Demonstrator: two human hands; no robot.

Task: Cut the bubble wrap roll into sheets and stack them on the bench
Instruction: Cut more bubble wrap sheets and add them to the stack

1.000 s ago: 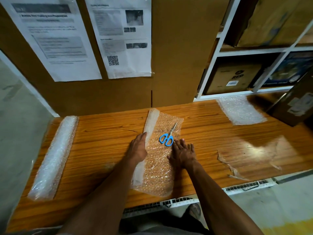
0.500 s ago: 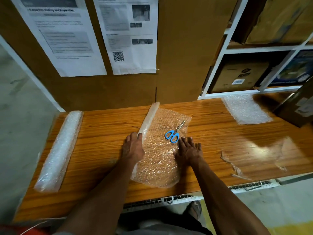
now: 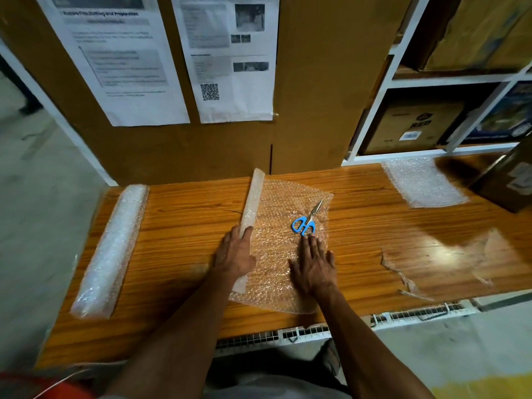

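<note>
Fingers of the left hand [image 3: 234,256] lie straight and together along the narrow bubble wrap roll [image 3: 252,201], pressing it flat onto the bench [image 3: 178,226]; they curl round nothing. Fingers of the right hand [image 3: 315,264] are spread flat, palm down, on the unrolled bubble wrap sheet [image 3: 283,220], holding nothing.

From the head camera, the roll runs from the bench's back edge toward the front edge, near the middle of the surface, with the left hand over its nearer half. The sheet spreads from the roll's right side and is joined to it; its near end reaches close to the front edge. Blue-handled scissors [image 3: 305,221] lie shut on the sheet, handles toward the person, blades pointing toward the back right. The right hand's fingertips [image 3: 305,240] are just beside the handles; whether they touch is not clear.

A second, thicker bubble wrap roll [image 3: 110,249] lies along the left edge of the bench, well apart from both hands. A cut bubble wrap sheet [image 3: 421,182] lies flat at the back right corner, beside a cardboard box [image 3: 509,180]. Scraps of clear film [image 3: 403,277] lie near the front right edge. Printed instruction sheets [image 3: 121,59] hang on the brown board behind the bench, and white shelving [image 3: 383,93] with boxes stands at the right.
</note>
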